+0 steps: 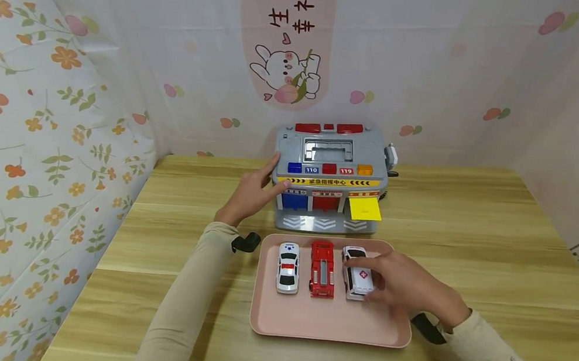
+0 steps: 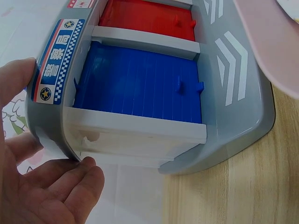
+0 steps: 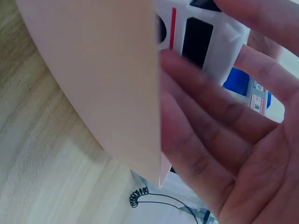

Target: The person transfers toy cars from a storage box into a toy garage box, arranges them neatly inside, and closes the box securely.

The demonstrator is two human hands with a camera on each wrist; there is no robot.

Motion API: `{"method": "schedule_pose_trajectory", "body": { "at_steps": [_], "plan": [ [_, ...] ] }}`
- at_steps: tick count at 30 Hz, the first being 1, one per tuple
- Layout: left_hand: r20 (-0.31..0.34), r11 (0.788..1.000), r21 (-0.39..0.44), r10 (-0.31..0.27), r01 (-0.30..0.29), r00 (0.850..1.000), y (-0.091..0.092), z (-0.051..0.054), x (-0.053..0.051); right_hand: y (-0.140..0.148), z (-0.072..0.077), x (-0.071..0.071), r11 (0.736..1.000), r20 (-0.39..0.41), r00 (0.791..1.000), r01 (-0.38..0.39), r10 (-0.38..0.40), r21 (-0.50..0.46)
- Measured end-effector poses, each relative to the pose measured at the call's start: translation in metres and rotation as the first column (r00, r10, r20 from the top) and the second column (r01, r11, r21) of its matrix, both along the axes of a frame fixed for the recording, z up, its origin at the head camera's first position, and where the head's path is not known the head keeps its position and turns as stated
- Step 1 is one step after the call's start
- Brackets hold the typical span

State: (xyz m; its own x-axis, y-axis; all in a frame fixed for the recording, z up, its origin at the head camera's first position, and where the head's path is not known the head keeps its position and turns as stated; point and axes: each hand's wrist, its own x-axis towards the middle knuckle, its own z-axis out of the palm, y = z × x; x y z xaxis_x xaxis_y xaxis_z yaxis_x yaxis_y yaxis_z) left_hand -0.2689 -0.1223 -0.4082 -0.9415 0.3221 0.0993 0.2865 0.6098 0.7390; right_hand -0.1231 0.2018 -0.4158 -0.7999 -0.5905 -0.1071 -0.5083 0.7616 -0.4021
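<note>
A grey toy station (image 1: 332, 150) with blue and red doors and a raised yellow flap (image 1: 365, 208) stands at the back. My left hand (image 1: 252, 195) grips its left end; in the left wrist view the left hand (image 2: 56, 186) lies around the edge beside the blue door (image 2: 140, 84). My right hand (image 1: 406, 284) holds the white ambulance (image 1: 361, 277) at the right of the pink tray (image 1: 327, 328), index finger across its top. In the right wrist view the tray wall hides part of the ambulance (image 3: 219, 42) and fingertips.
In the tray a white police car (image 1: 288, 268) and a red fire truck (image 1: 322, 271) stand left of the ambulance. A white toy handset (image 1: 391, 156) hangs on the station's right side, with a coiled cord (image 3: 136, 197). Behind the wooden table (image 1: 475, 223) hangs patterned cloth.
</note>
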Motion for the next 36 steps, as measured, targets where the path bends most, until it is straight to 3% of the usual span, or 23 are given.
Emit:
{"method": "schedule_pose_trajectory", "body": {
  "at_steps": [22,29,36],
  "plan": [
    [0.002,1.000,0.018,0.002,-0.002,1.000,-0.001,-0.003,0.000,0.006,0.012,0.000,0.998,0.054,0.998,0.026,-0.023,-0.064],
    [-0.001,0.999,0.039,-0.003,0.003,1.000,-0.001,-0.003,-0.001,0.007,0.022,0.001,0.999,-0.052,0.999,0.015,-0.017,-0.034],
    [0.001,0.999,0.051,-0.002,0.002,1.000,-0.001,-0.006,-0.002,0.006,0.026,-0.006,0.998,-0.185,0.982,0.046,-0.039,0.038]
  ]
}}
